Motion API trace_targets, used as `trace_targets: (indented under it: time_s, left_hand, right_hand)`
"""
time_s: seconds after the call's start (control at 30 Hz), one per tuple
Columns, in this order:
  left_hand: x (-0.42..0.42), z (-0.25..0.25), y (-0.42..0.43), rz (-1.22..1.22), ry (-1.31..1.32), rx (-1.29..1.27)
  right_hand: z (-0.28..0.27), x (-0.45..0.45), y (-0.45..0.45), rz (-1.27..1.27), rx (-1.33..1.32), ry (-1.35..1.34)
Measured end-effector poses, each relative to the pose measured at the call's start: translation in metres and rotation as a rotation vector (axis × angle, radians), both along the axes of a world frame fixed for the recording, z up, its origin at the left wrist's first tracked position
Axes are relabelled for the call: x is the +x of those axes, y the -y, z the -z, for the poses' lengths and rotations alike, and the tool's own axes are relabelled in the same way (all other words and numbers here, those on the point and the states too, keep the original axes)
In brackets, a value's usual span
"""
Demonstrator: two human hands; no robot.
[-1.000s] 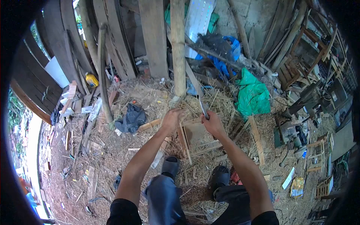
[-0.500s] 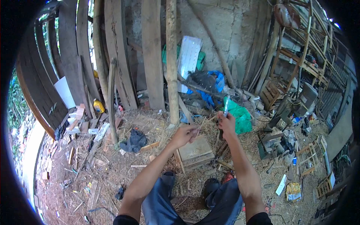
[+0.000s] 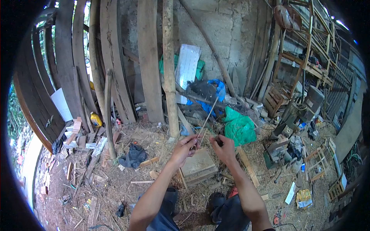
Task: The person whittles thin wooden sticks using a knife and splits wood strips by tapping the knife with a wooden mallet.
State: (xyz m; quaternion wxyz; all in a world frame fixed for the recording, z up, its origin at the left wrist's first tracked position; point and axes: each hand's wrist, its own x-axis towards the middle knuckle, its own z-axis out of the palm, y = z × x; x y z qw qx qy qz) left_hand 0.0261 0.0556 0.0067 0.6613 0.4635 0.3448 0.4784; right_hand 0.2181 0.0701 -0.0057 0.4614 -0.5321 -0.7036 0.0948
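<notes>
My left hand [image 3: 185, 150] is closed around a thin wooden stick [image 3: 209, 114], which slants up and to the right past the fingertips. Just to its right, my right hand [image 3: 224, 149] is wrapped around a knife, whose dark handle end [image 3: 219, 142] shows at the thumb. The blade cannot be made out now. Both hands hover above a low wooden block [image 3: 198, 166] on the ground between my feet, and a small gap separates them.
A green plastic sheet [image 3: 239, 129] lies just beyond my right hand. An upright pole [image 3: 169, 73] stands ahead, with a black plastic bag [image 3: 133, 155] to its left. A plank [image 3: 248, 167] lies on the right. Wood scraps and a yellow bottle [image 3: 96, 119] litter the dirt floor.
My right hand has lowered and moved left, close to my left hand; the upward-pointing knife blade no longer shows. The stick in my left hand now stands out clearly, pointing up. The view has shifted slightly.
</notes>
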Motion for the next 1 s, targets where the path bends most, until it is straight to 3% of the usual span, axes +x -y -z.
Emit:
trace_targets:
  time_s: [0.33,0.43,0.53,0.6,0.73,0.8,1.0]
  left_hand:
    - [0.006,-0.001,0.011,0.121,0.098,0.014]
    - [0.007,-0.002,0.014,0.13,0.176,-0.075]
    - [0.006,0.003,0.011,0.088,0.127,-0.083]
    - [0.004,0.002,0.012,0.095,0.137,-0.086]
    - [0.002,0.001,0.012,0.145,0.127,-0.039]
    - [0.003,0.001,0.012,0.139,0.122,-0.03]
    - [0.006,0.01,0.004,0.103,0.16,-0.043]
  right_hand:
    - [0.007,-0.013,-0.001,0.033,-0.168,-0.085]
    - [0.004,-0.013,0.006,0.005,-0.201,0.1]
    - [0.012,-0.008,0.002,-0.041,-0.077,0.069]
    - [0.018,-0.004,-0.005,-0.174,0.15,-0.031]
    - [0.016,0.003,-0.002,-0.262,0.088,-0.021]
    - [0.013,0.005,0.003,-0.244,-0.082,-0.04]
    - [0.018,-0.007,-0.001,-0.215,0.105,0.025]
